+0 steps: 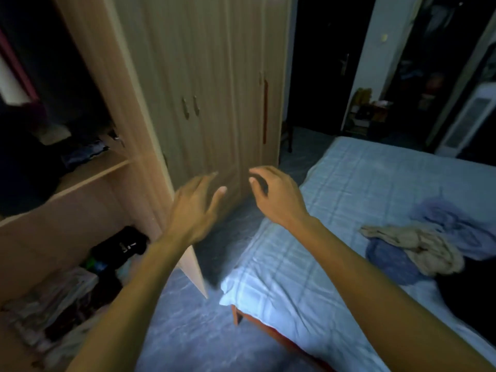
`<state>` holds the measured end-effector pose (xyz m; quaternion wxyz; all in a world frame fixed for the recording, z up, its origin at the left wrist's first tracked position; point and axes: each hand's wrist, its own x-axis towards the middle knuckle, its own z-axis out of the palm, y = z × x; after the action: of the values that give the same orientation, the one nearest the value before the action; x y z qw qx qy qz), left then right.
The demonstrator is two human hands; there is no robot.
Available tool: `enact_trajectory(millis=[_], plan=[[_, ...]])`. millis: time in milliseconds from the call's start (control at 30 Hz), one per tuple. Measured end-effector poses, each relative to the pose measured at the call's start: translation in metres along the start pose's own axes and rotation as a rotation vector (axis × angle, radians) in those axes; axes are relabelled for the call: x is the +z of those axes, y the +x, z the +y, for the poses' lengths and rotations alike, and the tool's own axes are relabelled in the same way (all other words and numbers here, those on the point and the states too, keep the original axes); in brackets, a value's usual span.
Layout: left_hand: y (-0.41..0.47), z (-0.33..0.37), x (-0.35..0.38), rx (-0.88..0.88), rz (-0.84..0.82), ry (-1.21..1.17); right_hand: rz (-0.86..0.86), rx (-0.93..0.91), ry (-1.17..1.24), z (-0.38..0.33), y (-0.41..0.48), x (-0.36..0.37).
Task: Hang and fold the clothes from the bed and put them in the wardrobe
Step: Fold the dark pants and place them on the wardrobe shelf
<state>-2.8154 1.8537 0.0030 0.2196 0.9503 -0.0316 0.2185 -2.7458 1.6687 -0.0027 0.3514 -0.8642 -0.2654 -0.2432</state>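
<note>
Both my hands hang in the air in front of the wardrobe (204, 76), holding nothing. My left hand (196, 208) has its fingers spread and straight, just right of the open wardrobe door's edge. My right hand (276, 194) has loosely curled fingers, above the bed's near corner. On the bed (335, 237), at the right, lies a pile of clothes: a beige garment (413, 245) over blue ones (451, 218), with a dark garment (469, 299) beside them. The wardrobe's left section is open, with a shelf (88, 175) bearing dark clothes.
The open door (150, 183) juts out toward the bed, leaving a narrow strip of blue floor (193, 331). The lower wardrobe compartment (80, 285) holds folded clothes and dark items. A dark doorway (319, 63) and cluttered shelves stand behind the bed.
</note>
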Motion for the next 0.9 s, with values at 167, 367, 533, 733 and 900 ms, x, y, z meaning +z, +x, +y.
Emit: enact_trajectory(millis=[167,367,533,733,900], plan=[[-0.003,0.070,0.063,0.122,-0.128,-0.075,0.062,0.134,-0.016,0.063,-0.059,-0.044],[-0.002,0.133,0.144,0.234,-0.293,-0.227,0.067,0.344,-0.021,0.135,-0.123,-0.071],[0.012,0.171,0.227,0.247,-0.425,-0.352,0.082,0.543,-0.092,0.196,-0.161,-0.100],[0.049,0.220,0.314,0.280,-0.566,-0.489,0.126,0.747,-0.271,0.261,-0.186,-0.152],[0.068,0.249,0.369,0.338,-0.714,-0.540,0.207,0.883,-0.358,0.303,-0.204,-0.169]])
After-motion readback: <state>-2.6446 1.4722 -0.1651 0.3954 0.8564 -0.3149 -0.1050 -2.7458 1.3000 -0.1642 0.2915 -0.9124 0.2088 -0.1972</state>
